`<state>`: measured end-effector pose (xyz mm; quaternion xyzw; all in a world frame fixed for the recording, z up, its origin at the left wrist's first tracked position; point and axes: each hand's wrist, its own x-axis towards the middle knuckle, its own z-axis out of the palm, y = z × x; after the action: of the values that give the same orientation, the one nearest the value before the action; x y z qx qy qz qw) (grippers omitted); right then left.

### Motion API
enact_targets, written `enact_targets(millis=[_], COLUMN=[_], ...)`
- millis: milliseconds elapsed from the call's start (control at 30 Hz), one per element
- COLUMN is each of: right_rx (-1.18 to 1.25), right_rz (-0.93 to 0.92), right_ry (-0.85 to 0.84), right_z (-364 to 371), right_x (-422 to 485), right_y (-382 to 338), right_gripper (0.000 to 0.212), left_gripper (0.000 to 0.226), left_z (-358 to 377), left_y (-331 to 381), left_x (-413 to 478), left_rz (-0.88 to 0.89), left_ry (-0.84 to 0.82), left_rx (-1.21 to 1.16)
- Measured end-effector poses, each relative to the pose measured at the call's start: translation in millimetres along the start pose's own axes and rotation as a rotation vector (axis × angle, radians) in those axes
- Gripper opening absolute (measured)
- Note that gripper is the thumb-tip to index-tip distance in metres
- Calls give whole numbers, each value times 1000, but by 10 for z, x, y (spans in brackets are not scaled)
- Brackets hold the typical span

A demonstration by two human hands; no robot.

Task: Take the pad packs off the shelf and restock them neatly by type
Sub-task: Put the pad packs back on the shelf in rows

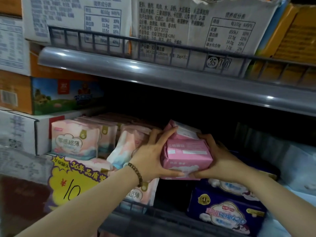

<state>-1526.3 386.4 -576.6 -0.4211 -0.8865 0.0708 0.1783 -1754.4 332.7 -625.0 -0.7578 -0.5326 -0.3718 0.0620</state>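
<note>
Stack of pink pad packs (187, 155) just above the dark blue pack (227, 214), left hand (150, 156) and right hand (218, 159) gripping its sides with curled fingers, light pink packs (75, 139) up and left of the dark blue pack

Your top shelf (171, 77), grey front rail w/ a wire fence (136, 43), carries 2 white cartons (171, 23) side by side & an orange carton (294, 31) at the right end. Lower shelf (136, 218): pale pink pad packs (75, 139) stand in rows on the left, navy packs (225, 214) sit front right, dark gap between them. A yellow price sign (73, 178) marked 10 covers the front-left packs.
</note>
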Motion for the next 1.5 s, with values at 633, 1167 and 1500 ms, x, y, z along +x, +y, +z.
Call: enact_targets(millis=[633,1167,1500], right_rx=[-335,-228,-362], right_rz=[-60,34,-27], right_ry=[-220,-287,-241], right_z=[-24,40,177], right_x=[440,524,495], right_y=[-628,-511,-609], right_gripper=[140,132,124], left_gripper=[122,86,87], left_z=[19,149,151], left_y=[-299,-836,-805], left_x=[-57,-273,-273], left_rz=[67,182,144], left_ry=[-75,88,87], left_rx=[140,372,347])
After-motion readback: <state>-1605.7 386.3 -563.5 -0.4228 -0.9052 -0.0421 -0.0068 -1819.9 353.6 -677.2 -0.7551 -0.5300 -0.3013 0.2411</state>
